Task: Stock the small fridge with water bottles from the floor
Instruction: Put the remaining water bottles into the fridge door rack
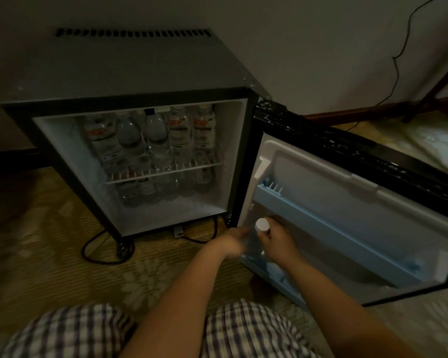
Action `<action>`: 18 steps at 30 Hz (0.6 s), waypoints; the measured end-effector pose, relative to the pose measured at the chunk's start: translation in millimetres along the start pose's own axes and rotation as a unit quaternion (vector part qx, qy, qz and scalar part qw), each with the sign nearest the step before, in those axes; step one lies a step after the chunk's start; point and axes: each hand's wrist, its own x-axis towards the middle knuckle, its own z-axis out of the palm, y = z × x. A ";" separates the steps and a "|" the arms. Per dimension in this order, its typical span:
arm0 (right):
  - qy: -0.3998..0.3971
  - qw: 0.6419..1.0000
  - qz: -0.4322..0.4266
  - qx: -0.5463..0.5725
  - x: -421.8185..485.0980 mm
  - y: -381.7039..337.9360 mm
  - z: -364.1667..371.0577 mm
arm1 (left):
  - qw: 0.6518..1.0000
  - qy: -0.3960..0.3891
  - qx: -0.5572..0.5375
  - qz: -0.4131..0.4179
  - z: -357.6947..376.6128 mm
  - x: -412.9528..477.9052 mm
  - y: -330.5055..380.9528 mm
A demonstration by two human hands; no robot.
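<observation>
Bottle (259, 235): upright, gripped by both hands, left (233, 243), right (276, 237); lower straight into door shelf (282, 279), cap up.

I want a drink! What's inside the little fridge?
Water bottles stand packed on the wire shelf of the fridge. More bottles sit under it, partly hidden by the shelf. How many stand further back cannot be seen.

bottles (150, 140) crowd shelf (163, 171); door bin (334, 228) open.
</observation>
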 end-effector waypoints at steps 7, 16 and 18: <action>-0.031 0.999 0.025 0.025 -26.1 -7.5 -15.9 | 0.998 0.057 -0.009 -0.015 2.5 -14.2 5.2; -0.012 0.997 -0.050 -0.061 -105.9 -11.1 -68.4 | 0.998 0.025 0.030 0.049 17.7 -62.4 40.3; 0.000 0.996 -0.057 -0.069 -126.8 -9.3 -82.8 | 0.994 0.038 0.055 0.082 23.5 -81.1 54.5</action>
